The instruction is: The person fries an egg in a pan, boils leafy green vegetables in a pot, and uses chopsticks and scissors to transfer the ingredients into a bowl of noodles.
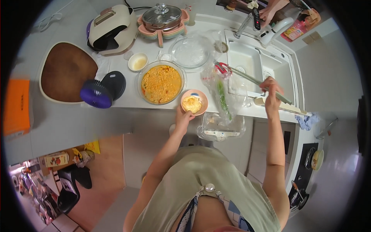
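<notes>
My left hand grips the near rim of a small pink bowl at the counter's front edge. A fried egg lies in that bowl. Over the front of the sink, my right hand holds a pair of green chopsticks, their far ends slanting left toward the red-handled scissors. Just left of the pink bowl stands a large glass bowl of noodles in orange broth. Green scallions lie in a clear plastic bag on its right.
The white double sink has a faucet behind it. A glass plate, a small white bowl and a purple fan stand on the counter. Below its edge hangs a lined waste bin. A stove is at right.
</notes>
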A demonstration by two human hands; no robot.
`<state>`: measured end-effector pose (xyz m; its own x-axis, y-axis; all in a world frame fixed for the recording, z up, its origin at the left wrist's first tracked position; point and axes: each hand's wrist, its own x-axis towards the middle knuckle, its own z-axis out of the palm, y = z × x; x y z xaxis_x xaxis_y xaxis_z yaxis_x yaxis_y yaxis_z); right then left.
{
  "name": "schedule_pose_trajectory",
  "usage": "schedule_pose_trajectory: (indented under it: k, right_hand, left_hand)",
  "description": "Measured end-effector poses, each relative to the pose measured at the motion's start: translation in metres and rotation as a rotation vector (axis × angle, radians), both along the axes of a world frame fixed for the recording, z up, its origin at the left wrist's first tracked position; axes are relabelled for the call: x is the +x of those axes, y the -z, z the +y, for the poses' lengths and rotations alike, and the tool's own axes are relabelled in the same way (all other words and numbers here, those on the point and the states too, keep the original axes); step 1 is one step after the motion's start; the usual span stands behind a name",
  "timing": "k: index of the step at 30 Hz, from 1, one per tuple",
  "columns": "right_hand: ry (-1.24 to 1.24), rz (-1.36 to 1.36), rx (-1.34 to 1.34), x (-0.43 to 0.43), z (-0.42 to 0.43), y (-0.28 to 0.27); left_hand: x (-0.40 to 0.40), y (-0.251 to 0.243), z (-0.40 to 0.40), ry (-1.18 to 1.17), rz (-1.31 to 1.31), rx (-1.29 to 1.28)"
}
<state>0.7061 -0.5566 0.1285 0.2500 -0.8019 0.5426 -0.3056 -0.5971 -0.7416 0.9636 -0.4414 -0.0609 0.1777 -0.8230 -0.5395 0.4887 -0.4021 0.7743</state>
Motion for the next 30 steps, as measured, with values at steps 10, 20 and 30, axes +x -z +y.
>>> schedule_pose_trajectory:
  k: [10, 20, 30]
  right_hand:
    - [-0.097, -0.03, 0.118, 0.074, 0.009, 0.016]
    - [-0.002, -0.301, 0.165, 0.057, 0.033, 0.029]
    - [0.21, -0.628, 0.21, 0.027, 0.072, 0.026]
  left_hand:
    - [0.008, 0.003, -0.009, 0.104, 0.061, -0.026]
    - [0.024, -0.011, -0.013, 0.226, 0.198, -0.035]
    - [0.037, -0.027, -0.011, 0.401, 0.316, -0.111]
